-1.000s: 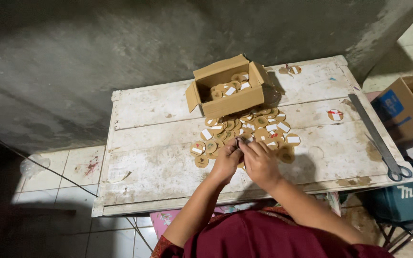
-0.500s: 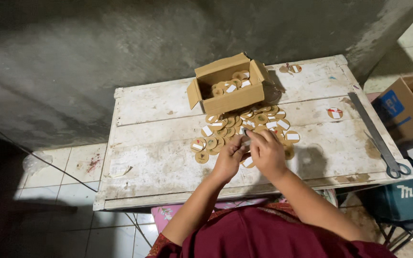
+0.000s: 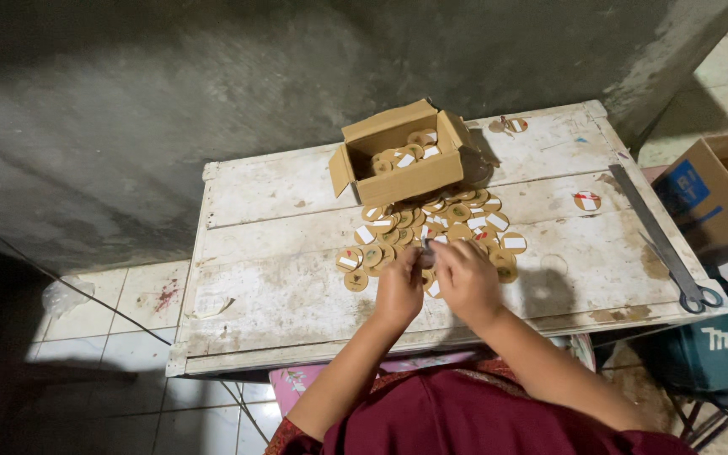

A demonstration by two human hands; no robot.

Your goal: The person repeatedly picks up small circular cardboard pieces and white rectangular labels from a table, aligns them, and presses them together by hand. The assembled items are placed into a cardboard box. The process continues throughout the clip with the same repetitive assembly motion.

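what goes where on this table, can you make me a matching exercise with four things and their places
Things:
1. small cardboard box
2. scissors
3. lone round disc
4. pile of round discs

Places:
a. right edge of the table, near the front corner
b. just beyond both hands, mid-table
c. back of the table, flaps open, discs inside
d. alone, right of the pile

Pairs: 1-c, 2-a, 3-d, 4-b
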